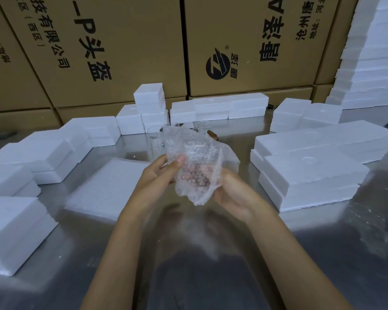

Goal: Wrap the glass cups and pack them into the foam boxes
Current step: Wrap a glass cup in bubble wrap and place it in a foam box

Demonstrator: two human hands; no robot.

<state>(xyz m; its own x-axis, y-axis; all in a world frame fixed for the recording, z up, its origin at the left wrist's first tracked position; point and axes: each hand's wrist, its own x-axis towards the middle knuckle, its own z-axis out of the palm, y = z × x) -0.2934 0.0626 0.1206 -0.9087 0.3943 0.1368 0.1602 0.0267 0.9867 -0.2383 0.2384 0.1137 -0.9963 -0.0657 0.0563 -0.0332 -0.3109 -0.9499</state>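
While both hands grip the bubble wrap, its contents stay blurred.

Above the shiny metal table, I see my left hand and right hand gripping a crumpled sheet of clear bubble wrap. Just beyond the wrap stand clear glass cups. White foam boxes are stacked left, right and behind it. A flat white foam slab lies left of it. Brown printed cardboard cartons rise behind.
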